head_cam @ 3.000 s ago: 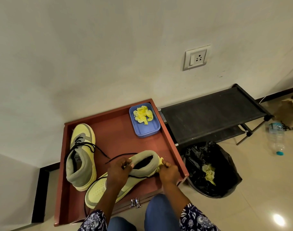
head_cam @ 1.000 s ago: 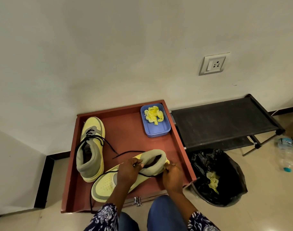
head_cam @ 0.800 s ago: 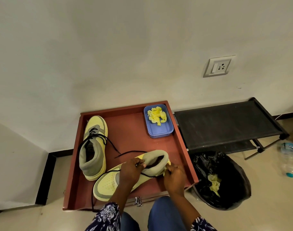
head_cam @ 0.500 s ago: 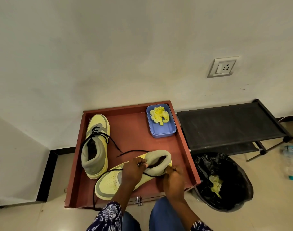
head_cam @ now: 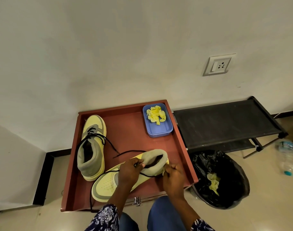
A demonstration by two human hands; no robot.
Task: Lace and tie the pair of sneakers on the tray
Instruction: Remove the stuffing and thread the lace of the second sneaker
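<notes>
Two yellow-and-grey high-top sneakers lie on a reddish-brown tray (head_cam: 130,129). The far sneaker (head_cam: 92,145) stands at the tray's left, toe toward the wall, its black lace loosely threaded and untied. The near sneaker (head_cam: 112,180) lies tilted across the front, toe to the left. My left hand (head_cam: 130,170) grips its collar and pinches the black lace (head_cam: 90,197) near the opening. My right hand (head_cam: 173,177) holds the heel, fingers curled on it. One lace end trails over the tray's front edge.
A blue dish (head_cam: 157,120) with crumpled yellow paper sits in the tray's far right corner. A black low rack (head_cam: 226,124) stands to the right, and a black-lined bin (head_cam: 221,179) in front of it. A plastic bottle (head_cam: 286,157) lies on the floor.
The camera has drifted, so the tray sits a little further right in view. Both hands stay on the near sneaker; my left-hand fingers have shifted slightly at the collar.
</notes>
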